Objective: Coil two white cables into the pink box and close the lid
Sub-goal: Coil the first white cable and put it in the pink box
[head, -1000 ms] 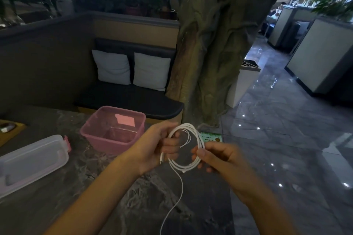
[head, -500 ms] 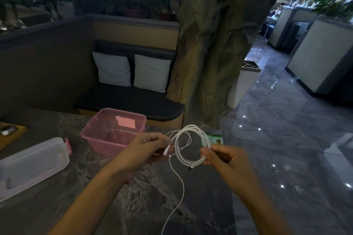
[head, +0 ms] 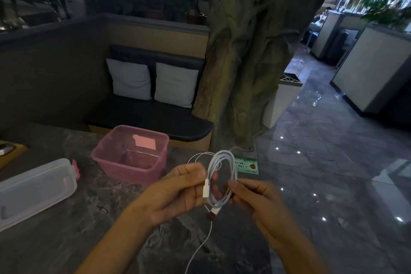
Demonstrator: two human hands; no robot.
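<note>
White cable [head: 224,176] coil now tighter and narrower, hands closer together than a second ago, white plug [head: 206,189] now hanging at left hand [head: 178,193].

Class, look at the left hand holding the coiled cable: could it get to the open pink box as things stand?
Probably yes. The pink box stands lidless just ahead of the left hand, with nothing between them; the clear lid lies off to the side.

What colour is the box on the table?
The open box is see-through pink, with a paler pink label inside. The head view shows it.
</note>
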